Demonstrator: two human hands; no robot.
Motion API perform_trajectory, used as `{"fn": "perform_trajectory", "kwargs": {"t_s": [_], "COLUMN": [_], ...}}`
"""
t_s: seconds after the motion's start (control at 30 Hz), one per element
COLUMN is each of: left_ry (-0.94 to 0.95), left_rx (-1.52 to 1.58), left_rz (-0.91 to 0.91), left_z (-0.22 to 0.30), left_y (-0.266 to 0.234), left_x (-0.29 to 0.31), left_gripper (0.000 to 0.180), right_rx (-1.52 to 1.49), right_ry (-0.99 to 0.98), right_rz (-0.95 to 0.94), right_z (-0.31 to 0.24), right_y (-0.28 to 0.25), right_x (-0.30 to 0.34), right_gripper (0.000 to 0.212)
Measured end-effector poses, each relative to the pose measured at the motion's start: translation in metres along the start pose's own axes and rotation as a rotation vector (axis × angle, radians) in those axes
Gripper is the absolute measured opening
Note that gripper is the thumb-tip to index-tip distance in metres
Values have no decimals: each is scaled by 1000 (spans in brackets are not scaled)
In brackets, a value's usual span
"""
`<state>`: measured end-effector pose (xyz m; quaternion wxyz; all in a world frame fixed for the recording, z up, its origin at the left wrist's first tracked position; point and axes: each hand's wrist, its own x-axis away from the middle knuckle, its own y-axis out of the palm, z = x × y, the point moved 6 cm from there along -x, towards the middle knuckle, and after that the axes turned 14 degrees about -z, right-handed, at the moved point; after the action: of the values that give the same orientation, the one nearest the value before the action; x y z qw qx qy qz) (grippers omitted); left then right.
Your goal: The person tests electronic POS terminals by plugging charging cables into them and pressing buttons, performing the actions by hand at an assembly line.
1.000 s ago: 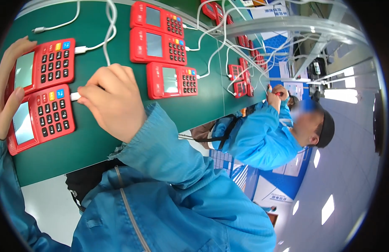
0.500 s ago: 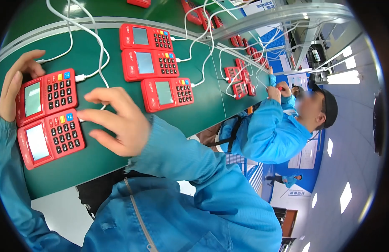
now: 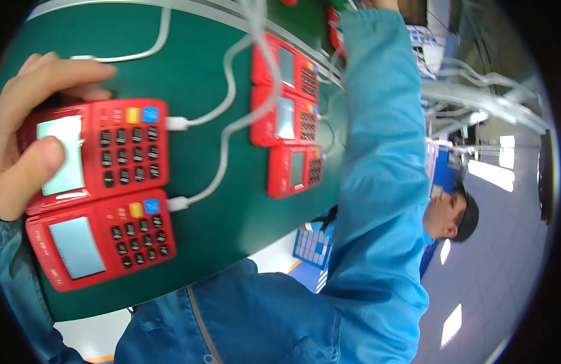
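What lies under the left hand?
The left hand grips the upper red keypad terminal, thumb on its pale screen, on the green table. The terminal's far edge is covered by the fingers.

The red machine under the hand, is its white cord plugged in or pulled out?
Plugged in. The white cord ends in a plug seated in the edge of the red machine by its coloured buttons, while the left hand grips the machine's screen end.

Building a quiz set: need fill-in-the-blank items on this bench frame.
1. The left hand grips a ____ keypad terminal.
2. A second terminal lies directly ____ the held one in the picture.
3. White cables cross the ____ table.

Missing words: red; below; green
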<state>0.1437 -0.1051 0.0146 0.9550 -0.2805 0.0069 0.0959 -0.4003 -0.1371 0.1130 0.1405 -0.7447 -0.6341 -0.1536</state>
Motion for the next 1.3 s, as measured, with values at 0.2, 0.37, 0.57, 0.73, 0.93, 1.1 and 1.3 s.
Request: {"fn": "perform_trajectory", "kwargs": {"t_s": [0.2,0.37,0.57,0.73,0.93,1.1,1.3], "left_ry": [50,32,75,-48,121,176,231], "left_rx": [-153,-171,1,457,559,844,1029], "left_rz": [32,9,97,57,191,287,185], "left_z": [-11,-6,-16,-35,-64,-76,-52], "left_y": [-1,0,7,14,-28,-46,-33], "left_x": [-4,-14,-25,-34,-27,-43,-29], "left_gripper": [60,57,44,49,46,51,67], "right_rx": [853,1061,1200,534,560,1218,930], "right_ry": [6,166,292,-138,-818,-1485,-1152], "right_rz": [448,784,1194,799,326,467,131], "right_z": [76,130,145,102,41,56,75], "right_y": [-105,-159,-194,-116,146,299,433], "right_x": [-31,39,68,73,176,237,149], "right_gripper": [67,64,73,68,56,69,87]}}
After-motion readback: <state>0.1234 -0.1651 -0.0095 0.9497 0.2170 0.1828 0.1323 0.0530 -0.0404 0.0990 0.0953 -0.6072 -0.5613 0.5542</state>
